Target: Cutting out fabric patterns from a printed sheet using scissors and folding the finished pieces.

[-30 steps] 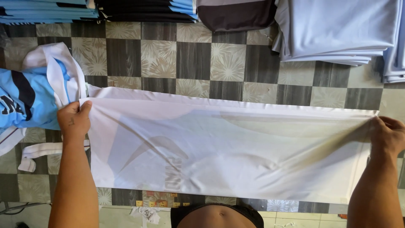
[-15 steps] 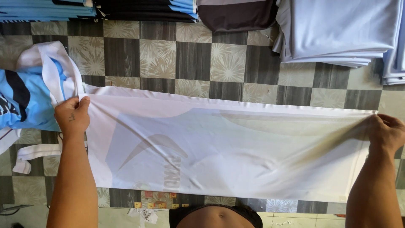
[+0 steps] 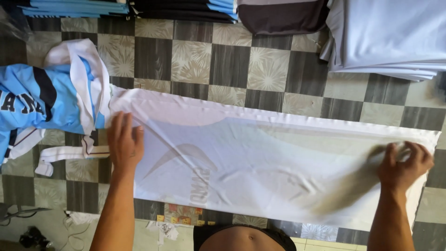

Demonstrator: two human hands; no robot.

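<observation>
Both hands flat: left hand (image 3: 124,142) pressing, right hand (image 3: 403,162) pinching the long white printed fabric panel (image 3: 274,167); smooth outward, keeping edges straight.

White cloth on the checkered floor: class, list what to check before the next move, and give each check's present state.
1. White cloth lies spread on the floor: ok.
2. Left hand flat on the cloth's left end: ok.
3. Right hand grips the right end: ok.
4. Cloth free of wrinkles: not ok, creases near the middle.
5. Blue jersey clear of the cloth: not ok, it touches the left corner.
6. Cloth's underside clean: cannot tell.
</observation>
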